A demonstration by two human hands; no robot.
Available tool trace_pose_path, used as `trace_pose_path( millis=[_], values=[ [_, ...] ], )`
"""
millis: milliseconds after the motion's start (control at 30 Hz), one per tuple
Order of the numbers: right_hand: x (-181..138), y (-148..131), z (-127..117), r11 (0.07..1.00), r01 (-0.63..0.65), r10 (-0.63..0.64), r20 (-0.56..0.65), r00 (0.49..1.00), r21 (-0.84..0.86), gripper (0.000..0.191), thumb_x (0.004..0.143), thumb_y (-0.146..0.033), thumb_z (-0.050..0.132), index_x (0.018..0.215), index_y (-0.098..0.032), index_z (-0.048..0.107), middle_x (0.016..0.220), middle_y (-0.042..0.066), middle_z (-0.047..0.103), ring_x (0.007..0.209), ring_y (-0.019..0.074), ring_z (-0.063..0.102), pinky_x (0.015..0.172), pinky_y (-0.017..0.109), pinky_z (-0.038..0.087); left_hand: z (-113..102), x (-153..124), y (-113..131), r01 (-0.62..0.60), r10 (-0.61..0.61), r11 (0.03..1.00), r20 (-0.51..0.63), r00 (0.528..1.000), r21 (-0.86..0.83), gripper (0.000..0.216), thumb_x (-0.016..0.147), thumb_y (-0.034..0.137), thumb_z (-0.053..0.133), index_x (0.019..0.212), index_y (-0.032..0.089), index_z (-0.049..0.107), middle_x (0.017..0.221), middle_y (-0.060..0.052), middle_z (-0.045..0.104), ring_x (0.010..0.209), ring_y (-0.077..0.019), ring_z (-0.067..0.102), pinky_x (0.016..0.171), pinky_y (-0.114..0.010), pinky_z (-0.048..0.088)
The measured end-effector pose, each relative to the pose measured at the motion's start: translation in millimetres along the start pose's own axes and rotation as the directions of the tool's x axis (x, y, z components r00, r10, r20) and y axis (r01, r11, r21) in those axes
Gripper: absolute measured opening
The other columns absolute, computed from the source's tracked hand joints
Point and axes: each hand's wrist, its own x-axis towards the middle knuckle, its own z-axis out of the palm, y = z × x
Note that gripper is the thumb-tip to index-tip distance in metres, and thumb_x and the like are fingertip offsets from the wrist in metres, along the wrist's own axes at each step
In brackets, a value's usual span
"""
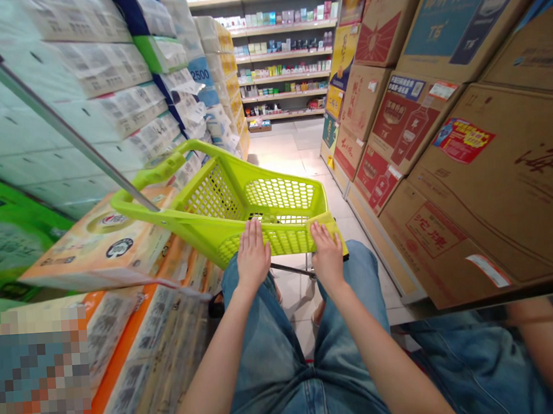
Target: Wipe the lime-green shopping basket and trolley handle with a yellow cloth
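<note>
A lime-green plastic shopping basket on wheels (276, 197) stands in the aisle right in front of my knees, its long handle (162, 170) tilted up to the left. My left hand (252, 253) lies flat against the basket's near wall, fingers stretched out. My right hand (327, 254) rests on the near right corner of the rim, pressing a yellow cloth (330, 222) onto it with flat fingers. The basket looks empty inside. My legs in blue jeans (290, 356) fill the lower middle.
Stacked packs of tissue and toilet paper (110, 98) line the left side. Brown cardboard cartons (479, 157) are piled on the right. The tiled aisle floor (296, 149) runs ahead to shelves of small goods (285, 50). A reflection of arm and jeans shows at lower right (524, 354).
</note>
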Motion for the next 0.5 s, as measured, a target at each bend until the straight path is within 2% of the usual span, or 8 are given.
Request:
trace_pose_path(
  millis=[167,267,367,500],
  values=[
    [23.9,-67.3,12.8,0.988,0.147,-0.151,0.130,0.980,0.038,0.066,0.083,0.000,0.039,0.146,-0.019,0.044,0.155,0.007,0.043,0.146,0.0218,0.034,0.120,0.051,0.017,-0.2,0.5,0.9,0.010,-0.010,1.000,0.007,1.000,0.011,0.066,0.097,0.025,0.034,0.157,0.011,0.011,0.163,-0.015,0.024,0.153,-0.0253,0.015,0.122,-0.047,0.025],
    [36.1,-90.4,17.8,0.975,0.204,-0.217,0.156,0.964,0.091,0.058,0.089,-0.006,0.041,0.145,-0.019,0.046,0.154,0.008,0.044,0.145,0.0218,0.035,0.121,0.050,0.017,-3.3,0.3,1.1,0.007,-0.007,1.000,0.032,0.999,0.014,0.065,0.097,0.024,0.035,0.157,0.011,0.013,0.163,-0.015,0.024,0.153,-0.0252,0.014,0.121,-0.047,0.025],
    [40.8,-89.3,18.7,0.966,0.242,-0.252,0.145,0.957,0.088,0.056,0.090,-0.007,0.043,0.144,-0.021,0.048,0.155,0.008,0.042,0.145,0.0221,0.035,0.120,0.047,0.021,-5.1,0.1,1.3,0.009,-0.010,0.999,0.042,0.999,0.033,0.064,0.097,0.025,0.034,0.156,0.010,0.016,0.163,-0.016,0.024,0.153,-0.0250,0.014,0.122,-0.046,0.025],
    [37.7,-66.2,17.8,0.945,0.324,-0.325,0.126,0.937,0.030,0.062,0.089,-0.003,0.041,0.148,-0.022,0.043,0.157,0.009,0.039,0.146,0.0218,0.033,0.119,0.045,0.023,-4.5,0.4,2.4,0.016,-0.018,0.999,0.040,0.999,0.051,0.064,0.097,0.026,0.034,0.156,0.008,0.017,0.163,-0.015,0.024,0.153,-0.0241,0.013,0.122,-0.045,0.023]
  ],
)
